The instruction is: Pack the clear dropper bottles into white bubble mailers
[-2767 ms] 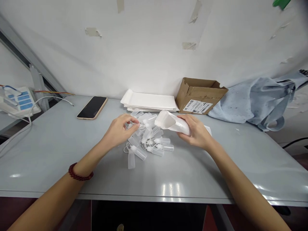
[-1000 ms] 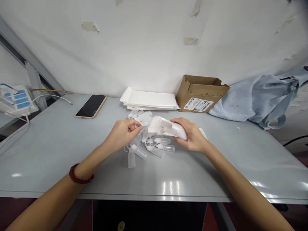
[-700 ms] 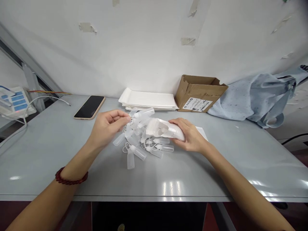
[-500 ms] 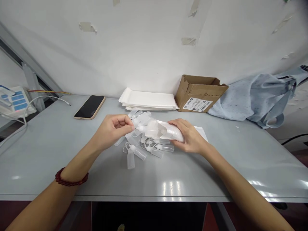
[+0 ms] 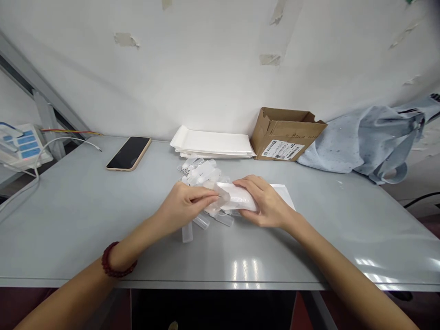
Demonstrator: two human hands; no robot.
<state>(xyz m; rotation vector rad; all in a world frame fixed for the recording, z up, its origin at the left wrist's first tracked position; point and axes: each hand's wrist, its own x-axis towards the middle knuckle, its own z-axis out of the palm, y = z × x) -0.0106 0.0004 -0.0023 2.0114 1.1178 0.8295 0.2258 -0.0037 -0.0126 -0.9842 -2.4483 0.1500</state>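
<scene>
A heap of small translucent plastic squeeze bottles (image 5: 202,172) with white caps lies in the middle of the grey table (image 5: 68,215). My right hand (image 5: 263,201) grips a white pouch (image 5: 237,198) that lies on its side, mouth toward the left. My left hand (image 5: 185,208) is closed at the pouch's mouth, fingertips pinched there; whether they hold a bottle or the pouch's edge is hidden. One bottle (image 5: 187,233) sticks out below my left hand. A red bead bracelet (image 5: 117,268) circles my left wrist.
A stack of flat white pouches (image 5: 213,143) lies at the back by the wall. A phone (image 5: 129,153) rests at the back left, an open cardboard box (image 5: 285,135) at the back right, a blue cloth bag (image 5: 371,142) beyond it. Cables and a device (image 5: 24,146) sit far left.
My left hand lifted a bottle from the heap, then moved right and down to the pouch's mouth. My right hand lowered the pouch closer to the table.
</scene>
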